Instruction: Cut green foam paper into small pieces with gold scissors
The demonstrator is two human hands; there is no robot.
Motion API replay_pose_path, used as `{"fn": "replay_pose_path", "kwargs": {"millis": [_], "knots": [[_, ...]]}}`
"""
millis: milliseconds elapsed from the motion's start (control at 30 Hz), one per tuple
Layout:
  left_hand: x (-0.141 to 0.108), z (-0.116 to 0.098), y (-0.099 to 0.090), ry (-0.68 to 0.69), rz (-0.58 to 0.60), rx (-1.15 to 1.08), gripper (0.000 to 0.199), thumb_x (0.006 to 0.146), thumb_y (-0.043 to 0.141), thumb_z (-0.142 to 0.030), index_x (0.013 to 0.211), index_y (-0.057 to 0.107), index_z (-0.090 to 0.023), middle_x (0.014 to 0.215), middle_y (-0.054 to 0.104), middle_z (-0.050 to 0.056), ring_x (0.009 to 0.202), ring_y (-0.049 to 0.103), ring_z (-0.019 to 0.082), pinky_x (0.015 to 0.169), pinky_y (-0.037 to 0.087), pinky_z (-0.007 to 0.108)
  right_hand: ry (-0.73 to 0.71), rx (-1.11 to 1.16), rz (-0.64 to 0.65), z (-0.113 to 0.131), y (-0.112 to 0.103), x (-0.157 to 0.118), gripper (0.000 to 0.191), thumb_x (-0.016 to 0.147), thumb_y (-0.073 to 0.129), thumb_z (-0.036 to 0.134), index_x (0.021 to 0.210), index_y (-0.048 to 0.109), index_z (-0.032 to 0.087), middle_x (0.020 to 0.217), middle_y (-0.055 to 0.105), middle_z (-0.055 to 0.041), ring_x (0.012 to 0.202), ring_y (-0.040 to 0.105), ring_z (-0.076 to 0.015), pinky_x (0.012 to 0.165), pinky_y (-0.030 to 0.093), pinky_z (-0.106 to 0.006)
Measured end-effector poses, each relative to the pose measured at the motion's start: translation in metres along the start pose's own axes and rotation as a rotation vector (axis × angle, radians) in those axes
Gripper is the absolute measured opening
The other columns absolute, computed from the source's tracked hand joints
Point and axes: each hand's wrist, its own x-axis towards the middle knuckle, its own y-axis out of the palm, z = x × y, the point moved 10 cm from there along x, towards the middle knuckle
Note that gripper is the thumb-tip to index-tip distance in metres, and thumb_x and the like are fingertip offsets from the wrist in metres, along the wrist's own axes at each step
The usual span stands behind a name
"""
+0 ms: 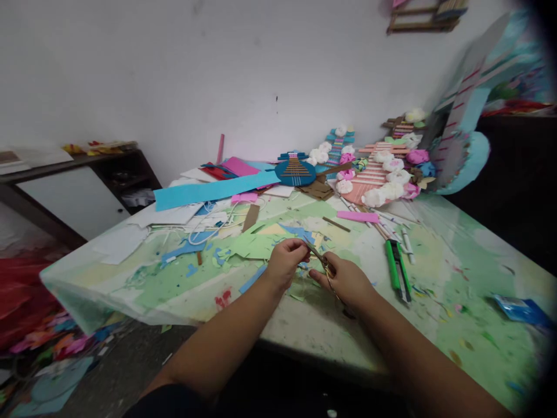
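Scissors point(321, 257), blade tips at left hand point(285, 262) | left: pinched, item unclear | right hand point(348, 283): gripping scissors

The right hand point(348, 281) holds thin metal scissors point(321, 255). The left hand point(285, 261) is by their tips. Both are over the green and white painted bench point(183, 290). A green plastic box cutter point(397, 270) lies to the right. Farther back, a long flat bright blue strip point(209, 193) touches a round dark blue craft piece point(296, 172) with brown sticks.
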Motion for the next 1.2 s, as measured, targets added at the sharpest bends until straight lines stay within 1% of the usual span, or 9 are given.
{"fn": "replay_pose_path", "kwargs": {"millis": [67, 200, 433, 600, 800, 900, 1100, 1200], "knots": [[0.0, -0.003, 0.003, 0.026, 0.032, 0.038, 0.008, 0.061, 0.055, -0.018, 0.059, 0.055, -0.011, 0.048, 0.05, -0.003, 0.045, 0.045, 0.005, 0.048, 0.035, 0.019, -0.019, 0.006, 0.004, 0.001, 0.001, 0.0, 0.038, 0.067, 0.037, 0.058, 0.074, 0.043, 0.021, 0.056, 0.048, 0.0019, 0.048, 0.038, -0.0105, 0.044, 0.02, -0.021], [0.002, -0.007, 0.003, 0.045, 0.053, 0.081, 0.007, 0.061, 0.055, -0.018, 0.058, 0.055, -0.011, 0.046, 0.049, -0.003, 0.045, 0.044, 0.005, 0.048, 0.034, 0.019, -0.045, 0.027, 0.008, 0.002, 0.002, 0.0, 0.035, 0.066, 0.041, 0.055, 0.074, 0.043, 0.021, 0.056, 0.047, 0.0021, 0.05, 0.037, -0.0105, 0.046, 0.021, -0.021], [0.002, -0.003, 0.002, -0.043, 0.059, 0.048, 0.008, 0.059, 0.057, -0.018, 0.06, 0.055, -0.011, 0.047, 0.051, -0.002, 0.045, 0.045, 0.006, 0.047, 0.034, 0.02, -0.078, 0.111, 0.057, 0.005, 0.006, 0.001, 0.034, 0.068, 0.042, 0.051, 0.081, 0.043, 0.02, 0.063, 0.051, 0.0, 0.056, 0.042, -0.0121, 0.05, 0.025, -0.021], [0.003, -0.004, 0.003, -0.035, 0.097, 0.076, 0.01, 0.059, 0.057, -0.02, 0.061, 0.055, -0.011, 0.049, 0.051, -0.002, 0.047, 0.046, 0.006, 0.049, 0.035, 0.02, -0.087, 0.131, 0.09, 0.006, 0.009, 0.001, 0.033, 0.068, 0.042, 0.051, 0.077, 0.042, 0.019, 0.062, 0.049, 0.0003, 0.056, 0.042, -0.0119, 0.05, 0.025, -0.022], [0.004, -0.003, 0.001, -0.065, 0.11, 0.087, 0.011, 0.056, 0.059, -0.021, 0.06, 0.055, -0.011, 0.048, 0.05, -0.002, 0.046, 0.045, 0.006, 0.048, 0.035, 0.021, -0.142, 0.183, 0.141, 0.011, 0.013, 0.0, 0.033, 0.07, 0.04, 0.051, 0.076, 0.04, 0.019, 0.063, 0.049, 0.0003, 0.057, 0.042, -0.012, 0.051, 0.026, -0.022], [0.005, -0.002, -0.001, -0.076, 0.107, 0.101, 0.012, 0.056, 0.059, -0.021, 0.061, 0.055, -0.011, 0.049, 0.051, -0.002, 0.045, 0.045, 0.006, 0.048, 0.035, 0.021, -0.155, 0.181, 0.137, 0.011, 0.013, 0.0, 0.033, 0.07, 0.039, 0.052, 0.074, 0.039, 0.019, 0.063, 0.048, 0.0002, 0.057, 0.042, -0.012, 0.051, 0.026, -0.022], [0.008, -0.004, -0.004, -0.014, 0.129, 0.171, 0.01, 0.056, 0.059, -0.02, 0.059, 0.056, -0.011, 0.05, 0.05, -0.001, 0.046, 0.044, 0.006, 0.048, 0.034, 0.02, -0.174, 0.139, 0.122, 0.01, 0.015, 0.001, 0.031, 0.07, 0.038, 0.05, 0.071, 0.037, 0.019, 0.06, 0.045, 0.0015, 0.054, 0.038, -0.0106, 0.049, 0.025, -0.021], [0.008, -0.005, -0.004, -0.005, 0.139, 0.205, 0.01, 0.055, 0.059, -0.02, 0.059, 0.056, -0.011, 0.049, 0.05, -0.002, 0.047, 0.044, 0.006, 0.048, 0.033, 0.02, -0.178, 0.103, 0.114, 0.01, 0.016, 0.002, 0.032, 0.071, 0.036, 0.051, 0.07, 0.037, 0.019, 0.06, 0.045, 0.0013, 0.054, 0.038, -0.0105, 0.049, 0.024, -0.021]]}}
